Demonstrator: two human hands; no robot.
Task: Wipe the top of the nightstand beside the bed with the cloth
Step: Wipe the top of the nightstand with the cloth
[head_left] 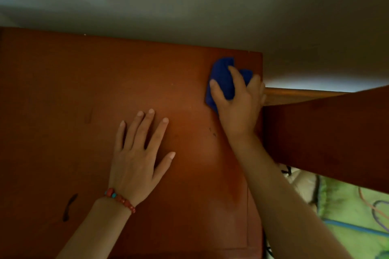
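The right hand (235, 103) is gripping the bunched blue cloth (223, 78) and pressing it onto the nightstand top (84, 90) at its far corner nearest the bed frame (326, 128). The left hand (139, 153) is lying flat, fingers spread, mid-top. The cloth is looking soft and light; bunching it under the palm should be holding it best.

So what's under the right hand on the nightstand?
A bunched blue cloth, pressed onto the nightstand top near its far right corner by the right hand. The part of the cloth beneath palm and fingers is hidden.
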